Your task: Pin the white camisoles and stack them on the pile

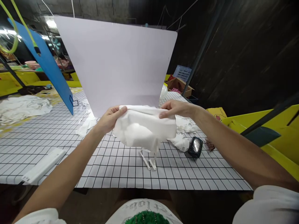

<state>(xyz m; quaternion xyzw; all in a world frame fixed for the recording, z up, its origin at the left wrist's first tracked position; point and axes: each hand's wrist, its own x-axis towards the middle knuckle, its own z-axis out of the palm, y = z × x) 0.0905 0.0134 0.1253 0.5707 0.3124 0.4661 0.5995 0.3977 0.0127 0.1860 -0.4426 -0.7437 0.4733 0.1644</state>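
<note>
A person's two bare hands stretch a white cloth (149,124) between them above a table (112,175) covered in white with a black grid. The left hand (111,118) grips the cloth's upper left corner, thumb on the near face and the fingers mostly hidden behind; the right hand (176,109) pinches the upper right part in the same way, thumb and fingers pressed together with the fabric between them. The cloth hangs in loose folds from this upper edge, its lower part blurred. Below it, narrow white straps (153,165) reach down to the table; whether they are joined to the cloth cannot be told. To the right lie crumpled white scraps (183,143) and, just beside them, a black wrapped packet (195,147). At the left, near the table's front edge, lies a long white bar (44,165). Behind the hands stands a large white board (119,62); a blue board (46,62) leans at a slant to its left, with a heap of white fabric (23,107) farther left. Beyond the white board, at right, a cardboard box (190,91) sits near a pale blue crate (182,73).
</note>
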